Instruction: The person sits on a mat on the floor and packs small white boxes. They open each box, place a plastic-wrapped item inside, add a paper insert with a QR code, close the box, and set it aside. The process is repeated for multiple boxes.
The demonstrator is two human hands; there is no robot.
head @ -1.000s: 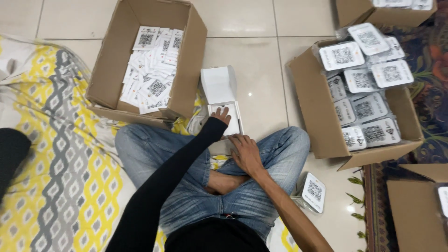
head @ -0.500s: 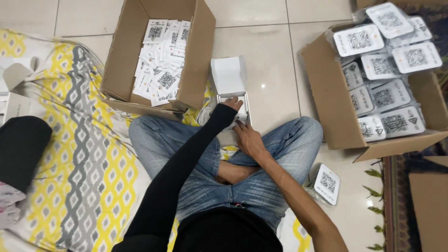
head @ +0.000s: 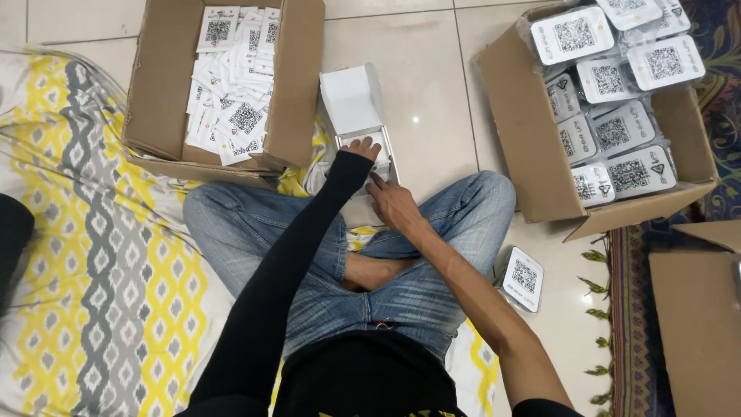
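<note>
Both hands are laid flat on a small white box (head: 363,135) on the floor, just past the crossed legs: the left hand (head: 361,148), in a long black sleeve, is spread on its lower tray, and the right hand (head: 392,202), bare, is pressed against the tray's near edge. Nothing is pinched. A yellow and grey patterned cloth (head: 93,262) is spread on the left. Shiny pale floor tiles (head: 432,93) are seen between two brown cardboard boxes: one (head: 297,85) filled with paper slips, one (head: 517,131) with white rounded packs. One more pack (head: 522,278) is lying by the right knee.
</note>
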